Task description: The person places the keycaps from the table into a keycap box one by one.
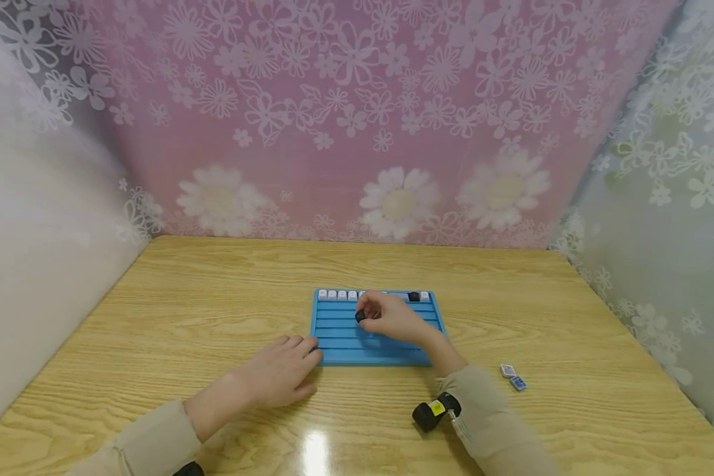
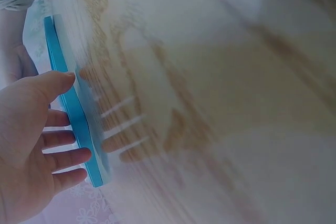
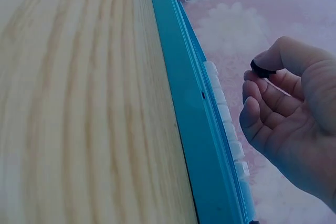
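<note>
A blue ridged tray (image 1: pixel 375 360) lies flat on the table, with a row of white keycaps (image 1: pixel 342 295) along its far edge. One black keycap (image 1: pixel 414 297) sits in that row near the right end. Above the tray's bare slots, my right hand (image 1: pixel 393 318) pinches another black keycap (image 3: pixel 262 71) between thumb and fingertips. My left hand (image 1: pixel 282 370) is at the tray's front left corner, where its fingers reach the side. From the left wrist, those fingers (image 2: pixel 65 158) look spread and nearly straight, by the blue edge. My right hand covers the middle of the keycap row.
Two small square pieces, one whitish (image 1: pixel 508 371) and one blue (image 1: pixel 518 383), lie on the wooden table (image 1: pixel 214 284) right of the tray. Flower-patterned curtains (image 1: pixel 357 132) stand behind the table and at both sides. A black wrist camera (image 1: pixel 431 411) is strapped to the right sleeve.
</note>
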`<state>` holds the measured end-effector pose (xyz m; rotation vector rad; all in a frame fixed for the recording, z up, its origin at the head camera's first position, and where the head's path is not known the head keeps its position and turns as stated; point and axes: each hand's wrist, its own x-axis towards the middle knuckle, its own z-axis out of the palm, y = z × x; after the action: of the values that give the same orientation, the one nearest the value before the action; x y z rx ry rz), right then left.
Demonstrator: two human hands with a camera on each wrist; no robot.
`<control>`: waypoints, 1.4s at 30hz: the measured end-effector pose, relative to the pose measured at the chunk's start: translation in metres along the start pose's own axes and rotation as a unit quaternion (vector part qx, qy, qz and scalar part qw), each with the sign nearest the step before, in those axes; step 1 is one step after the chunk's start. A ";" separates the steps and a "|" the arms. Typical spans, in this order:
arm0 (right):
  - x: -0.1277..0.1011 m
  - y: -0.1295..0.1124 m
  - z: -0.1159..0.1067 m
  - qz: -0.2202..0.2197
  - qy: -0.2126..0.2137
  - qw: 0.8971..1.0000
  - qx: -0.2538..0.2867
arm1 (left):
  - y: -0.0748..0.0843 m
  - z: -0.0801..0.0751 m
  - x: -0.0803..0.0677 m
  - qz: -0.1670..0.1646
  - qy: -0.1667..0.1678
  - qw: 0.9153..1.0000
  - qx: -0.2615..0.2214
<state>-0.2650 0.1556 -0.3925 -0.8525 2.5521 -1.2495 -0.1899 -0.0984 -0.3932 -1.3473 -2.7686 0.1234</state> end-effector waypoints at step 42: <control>0.044 -0.012 0.034 0.041 0.080 0.996 -0.018 | 0.000 0.000 0.000 0.005 0.002 1.000 0.010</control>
<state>-0.2831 0.1020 -0.4012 -0.6704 2.7120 -1.2982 -0.1899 -0.0989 -0.3927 -1.3541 -2.7508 0.1467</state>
